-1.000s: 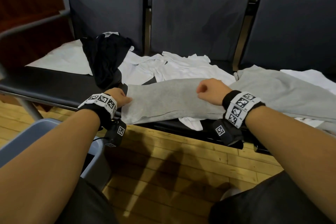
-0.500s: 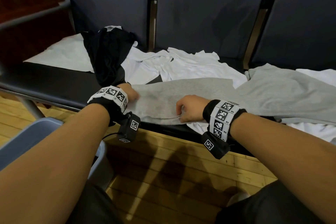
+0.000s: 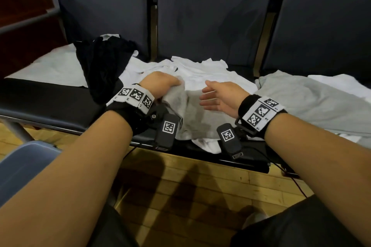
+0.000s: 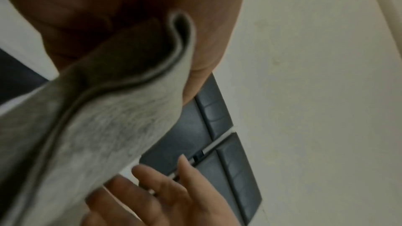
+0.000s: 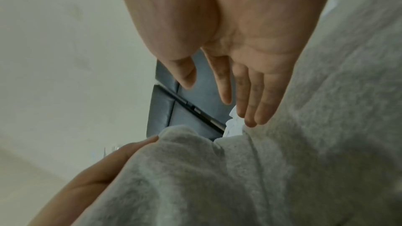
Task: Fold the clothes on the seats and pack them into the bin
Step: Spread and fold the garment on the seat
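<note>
Head view: a row of dark padded seats (image 3: pixel 210 16) runs across the far side, above a wooden floor (image 3: pixel 180 186). Clothes lie spread over the seat cushions. A grey garment (image 3: pixel 301 102) stretches from the middle to the right, its left end lifted and bunched. The left hand (image 3: pixel 160 84) grasps that bunched end, fingers curled round the cloth. The right hand (image 3: pixel 218 96) hangs just right of it, fingers straight and spread, palm facing left, holding nothing. White clothes (image 3: pixel 200 70) lie behind and under the grey one. A black garment (image 3: pixel 102 62) is heaped to the left, overlapping a pale cloth (image 3: pixel 50 68) at the far left. The corner of a blue-grey bin (image 3: pixel 26 158) shows near, at the lower left, on the floor.

Left wrist view: blurred. A doubled fold of the grey garment (image 4: pixel 97 118) is gripped against the left hand (image 4: pixel 108 6). The right hand's fingers (image 4: pixel 161 188) reach in from below, extended.

Right wrist view: the right hand (image 5: pixel 250 40) is released, fingers straight, tips close to the grey garment (image 5: pixel 239 178); whether they touch it I cannot tell. The left hand (image 5: pixel 97 174) clasps the cloth's raised end at the lower left.
</note>
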`<control>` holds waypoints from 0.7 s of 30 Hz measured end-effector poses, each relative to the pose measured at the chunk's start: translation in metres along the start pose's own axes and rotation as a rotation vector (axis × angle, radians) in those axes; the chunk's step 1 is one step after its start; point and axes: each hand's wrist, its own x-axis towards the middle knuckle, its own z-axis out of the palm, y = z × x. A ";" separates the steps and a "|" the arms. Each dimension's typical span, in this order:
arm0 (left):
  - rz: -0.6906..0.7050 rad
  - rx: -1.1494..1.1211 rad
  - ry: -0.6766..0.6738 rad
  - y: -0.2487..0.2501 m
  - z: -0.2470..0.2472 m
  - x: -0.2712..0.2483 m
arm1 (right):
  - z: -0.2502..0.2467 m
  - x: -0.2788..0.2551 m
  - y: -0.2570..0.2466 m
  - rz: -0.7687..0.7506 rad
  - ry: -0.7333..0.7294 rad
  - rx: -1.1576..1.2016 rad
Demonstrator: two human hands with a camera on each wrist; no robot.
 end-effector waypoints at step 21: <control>0.086 0.209 -0.051 -0.008 0.074 0.043 | -0.067 0.021 0.038 -0.175 0.061 -0.792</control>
